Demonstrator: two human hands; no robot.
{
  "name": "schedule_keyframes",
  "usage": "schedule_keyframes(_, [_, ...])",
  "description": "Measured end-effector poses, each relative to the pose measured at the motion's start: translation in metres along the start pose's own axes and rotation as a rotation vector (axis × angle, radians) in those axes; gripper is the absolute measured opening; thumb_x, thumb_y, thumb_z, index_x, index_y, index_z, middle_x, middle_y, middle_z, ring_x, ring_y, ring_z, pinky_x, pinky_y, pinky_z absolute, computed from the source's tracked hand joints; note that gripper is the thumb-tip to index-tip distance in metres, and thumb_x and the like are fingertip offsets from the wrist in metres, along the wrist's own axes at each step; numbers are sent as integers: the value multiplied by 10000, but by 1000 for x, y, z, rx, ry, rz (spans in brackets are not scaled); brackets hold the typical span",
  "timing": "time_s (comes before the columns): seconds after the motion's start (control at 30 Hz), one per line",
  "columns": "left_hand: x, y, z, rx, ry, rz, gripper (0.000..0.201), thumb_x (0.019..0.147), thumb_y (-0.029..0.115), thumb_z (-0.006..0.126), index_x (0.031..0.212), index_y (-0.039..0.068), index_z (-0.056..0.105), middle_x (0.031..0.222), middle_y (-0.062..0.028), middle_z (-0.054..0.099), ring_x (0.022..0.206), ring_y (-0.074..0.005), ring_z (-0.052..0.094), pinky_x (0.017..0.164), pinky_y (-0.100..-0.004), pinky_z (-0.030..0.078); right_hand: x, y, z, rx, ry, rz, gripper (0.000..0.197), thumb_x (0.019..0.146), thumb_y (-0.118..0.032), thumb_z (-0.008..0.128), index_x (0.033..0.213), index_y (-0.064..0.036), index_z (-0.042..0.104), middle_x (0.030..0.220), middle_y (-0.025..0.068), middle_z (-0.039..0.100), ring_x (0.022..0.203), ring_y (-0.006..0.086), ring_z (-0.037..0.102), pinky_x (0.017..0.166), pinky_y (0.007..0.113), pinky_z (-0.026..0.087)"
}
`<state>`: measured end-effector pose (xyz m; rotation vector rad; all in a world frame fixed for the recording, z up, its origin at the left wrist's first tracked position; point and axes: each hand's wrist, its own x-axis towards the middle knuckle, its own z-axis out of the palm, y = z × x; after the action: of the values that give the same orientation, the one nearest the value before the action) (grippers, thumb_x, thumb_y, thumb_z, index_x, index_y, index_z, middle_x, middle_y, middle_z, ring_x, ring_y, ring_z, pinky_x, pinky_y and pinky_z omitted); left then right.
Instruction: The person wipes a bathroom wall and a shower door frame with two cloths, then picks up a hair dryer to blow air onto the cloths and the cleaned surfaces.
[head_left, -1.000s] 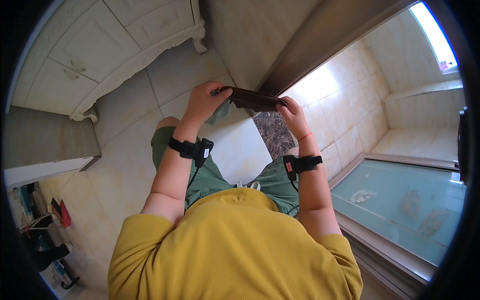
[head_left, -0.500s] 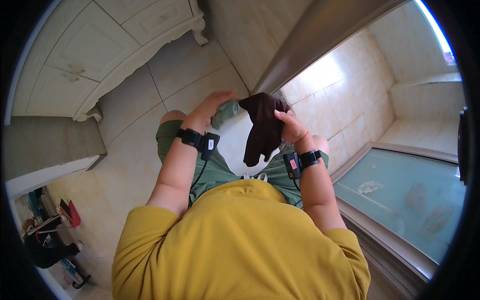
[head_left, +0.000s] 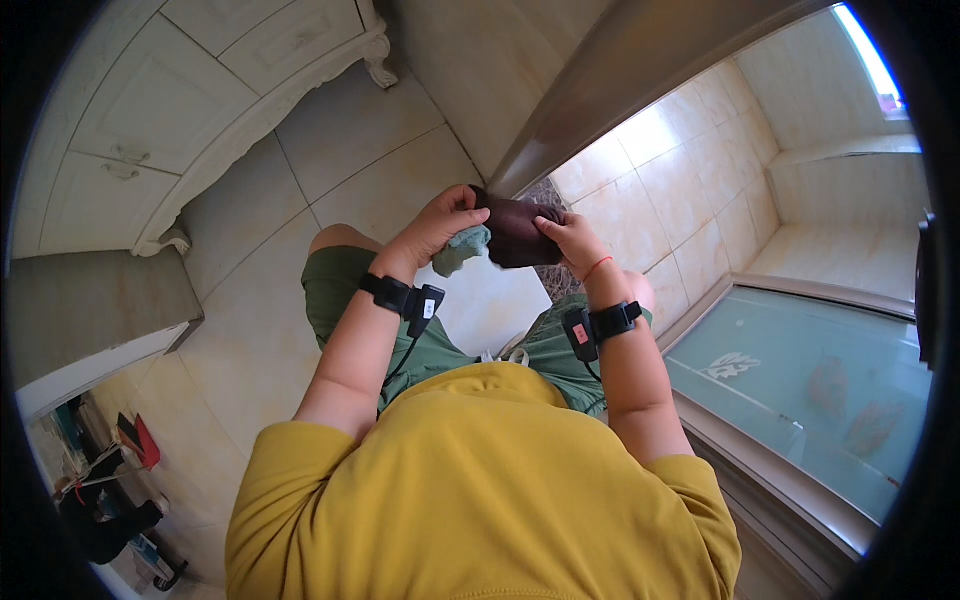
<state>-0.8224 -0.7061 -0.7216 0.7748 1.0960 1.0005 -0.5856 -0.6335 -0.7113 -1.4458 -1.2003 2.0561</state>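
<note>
"What are the hands doing on your feed?"

"I have the left hand [head_left: 440, 222] pinching one end of a dark brown cloth [head_left: 515, 238] and the right hand [head_left: 578, 243] gripping the other. A green cloth [head_left: 462, 252] hangs from the left as well."

"How much room is there?"

"On my left, tiled floor [head_left: 255, 210] stretches well away to the white cabinet [head_left: 150, 125]. Ahead, the brown door frame [head_left: 585, 95] looks tight: its lower end sits just beyond the brown cloth in view, though I can't judge depth."

"And the cloth's lie?"

"It's held up, overlapping the far edge of the white surface [head_left: 485, 312] in my view. Its long axis runs left to right between the hands, its loose edge drooping toward me. The green one points down, toward my side."
</note>
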Motion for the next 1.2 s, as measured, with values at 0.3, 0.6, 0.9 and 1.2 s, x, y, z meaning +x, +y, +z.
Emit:
schedule_keyframes(0.3, [8, 4, 20, 668, 88, 534, 290, 751, 118, 647, 1034, 82, 596, 1056, -94, 561, 951, -219, 568, 816, -336, 469, -33, -5, 6, -1315, 262, -412, 405, 675, -247, 741, 1025, -70, 640, 1033, 179, 566, 1003, 352, 524, 884, 387, 441])
schedule_keyframes(0.6, [14, 5, 21, 782, 350, 561, 303, 771, 220, 673, 1053, 122, 619, 1125, -101, 560, 1011, -283, 562, 796, -348, 483, -64, -15, 19, 145, 137, 22, 211, 853, -158, 550, 1027, -41, 571, 863, 10, 601, 728, 88, 552, 611, 212, 437])
schedule_keyframes(0.9, [47, -70, -20, 392, 427, 227, 493, 747, 310, 712, 1111, 19, 554, 1074, -183, 596, 1014, -294, 579, 835, -370, 466, -104, -107, 74, -1312, 799, -1389, 430, 636, -5, 676, 1044, -37, 545, 953, 220, 524, 889, 404, 512, 815, 429, 454])
schedule_keyframes(1.2, [30, -157, -22, 485, 248, -119, 460, 743, 292, 696, 1081, 13, 555, 1039, -154, 597, 970, -274, 579, 812, -354, 467, 2, -83, 62, -2279, 526, -1369, 264, 755, -227, 561, 986, -150, 662, 1078, 48, 611, 1070, 270, 516, 916, 470, 389])
